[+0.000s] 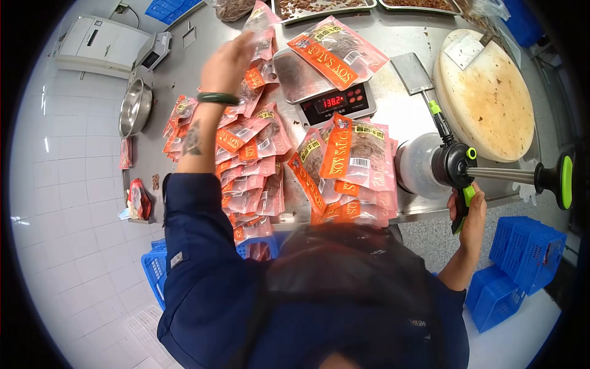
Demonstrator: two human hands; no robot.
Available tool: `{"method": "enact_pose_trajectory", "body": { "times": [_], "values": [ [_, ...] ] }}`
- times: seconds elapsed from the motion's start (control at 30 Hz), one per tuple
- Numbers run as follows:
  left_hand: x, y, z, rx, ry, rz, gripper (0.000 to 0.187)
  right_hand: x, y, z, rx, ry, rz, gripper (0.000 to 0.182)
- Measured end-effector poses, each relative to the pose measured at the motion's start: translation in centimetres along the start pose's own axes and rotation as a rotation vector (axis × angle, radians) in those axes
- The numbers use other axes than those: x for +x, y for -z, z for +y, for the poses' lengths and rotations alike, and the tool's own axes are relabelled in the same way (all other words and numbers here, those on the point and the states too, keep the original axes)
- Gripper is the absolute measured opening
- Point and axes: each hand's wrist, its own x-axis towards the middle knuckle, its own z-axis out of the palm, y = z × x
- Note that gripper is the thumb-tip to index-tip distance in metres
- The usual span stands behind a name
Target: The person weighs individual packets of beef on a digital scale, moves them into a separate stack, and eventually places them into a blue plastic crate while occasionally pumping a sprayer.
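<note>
My left hand, smeared by motion, is beside a soy sauce packet at the top of the left pile; its fingers are not clear. My right hand is wrapped round the black and green handle of a pump dispenser with a clear, round container. A filled packet lies on the digital scale, whose red display is lit. Several red and clear packets overlap in the left pile. Another stack of packets lies in front of the scale.
A round cutting board holds a wide blade, with a metal spatula beside it. Metal trays of brown pieces stand at the back. A steel bowl is at the left table edge. Blue crates stand at lower right.
</note>
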Motion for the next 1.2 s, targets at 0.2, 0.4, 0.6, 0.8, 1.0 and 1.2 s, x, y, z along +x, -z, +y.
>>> {"method": "enact_pose_trajectory", "body": {
  "times": [0.2,0.4,0.6,0.8,1.0,1.2],
  "values": [
    [-1.1,-8.1,6.4,-0.079,-0.024,-0.233,0.027,0.2,0.6,-0.3,0.032,0.003,-0.043,0.056],
    [0.0,-8.4,8.6,-0.125,0.042,-0.116,0.031,4.1,-1.4,-4.2,-0.17,0.005,-0.222,0.044],
    [-0.3,-9.0,8.8,-0.135,0.05,-0.147,0.03,6.1,-4.2,-7.1,-0.364,0.0,-0.276,0.04],
    [-0.4,-9.0,9.4,-0.119,0.106,-0.169,0.029,6.5,-4.5,-7.3,-0.348,-0.048,-0.262,0.038],
    [-0.4,-9.3,9.6,-0.115,0.117,-0.152,0.028,7.0,-4.4,-7.3,-0.353,-0.059,-0.276,0.038],
    [-0.6,-9.2,9.7,-0.103,0.097,-0.148,0.03,7.0,-4.4,-7.3,-0.366,-0.039,-0.297,0.038]
  ]
}}
